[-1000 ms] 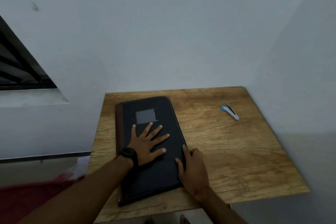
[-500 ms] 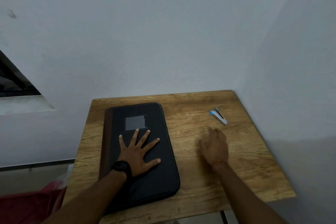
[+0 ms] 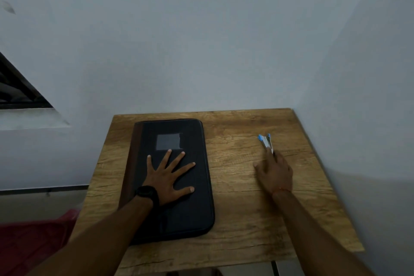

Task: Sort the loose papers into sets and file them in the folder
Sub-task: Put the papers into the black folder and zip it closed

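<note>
Closed black folder (image 3: 190, 219), flat on the 9 o'clock half of the table (image 3: 246, 219), long axis toward 12 o'clock, brown spine (image 3: 132, 163) along its 9 o'clock edge, grey label patch (image 3: 169, 141) near its 12 o'clock end. Pinned by the left hand (image 3: 167, 178): palm down on the cover, fingers (image 3: 188, 165) straight and spread, grasping nothing. Shows no gap along the 3 o'clock edge and hides any contents completely. No loose papers anywhere in view; presumably shut inside or out of frame.

At 2 o'clock from the folder, well apart from it: small silver-and-blue stapler (image 3: 265, 141), blurred, apparently splayed. Met at its 6 o'clock end by the right hand (image 3: 276, 175), with extended fingers and thumb out toward 9 o'clock; pinching or merely touching, cannot tell.

Step in hand, as judged: fetching the stapler for binding sets. To do well: close thumb and forefinger across the stapler's body rather than its tip, lift clear instead of dragging, park just beside the folder's 3 o'clock edge. Keep the left palm pressing until ready to open the cover. Open fully and flat before sorting.

Outward: black wristwatch (image 3: 146, 194) on the left wrist; pale wall at 12 o'clock; dark window opening (image 3: 18, 89) at 9 o'clock; blurred red shape (image 3: 33, 242) at 7 o'clock, below table level.
</note>
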